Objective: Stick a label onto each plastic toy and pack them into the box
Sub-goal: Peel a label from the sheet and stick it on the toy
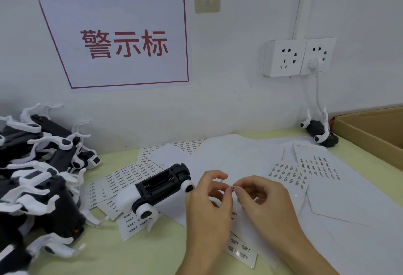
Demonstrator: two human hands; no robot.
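A black-and-white plastic toy (159, 189) lies upside down on the label sheets, its open battery bay facing up, just left of my hands. Both hands meet above the sheets. My left hand (209, 205) and my right hand (261, 200) pinch one small printed label (232, 187) between their fingertips. A pile of several more toys (37, 172) fills the table's left side. One single toy (319, 132) sits at the back right beside the cardboard box (368, 135).
Label sheets (290, 174) and blank backing papers (239, 154) cover the yellow-green table (109, 253). The wall behind carries a red-lettered sign (122, 41), a hook, and sockets (298, 56) with a white cable running down to the table.
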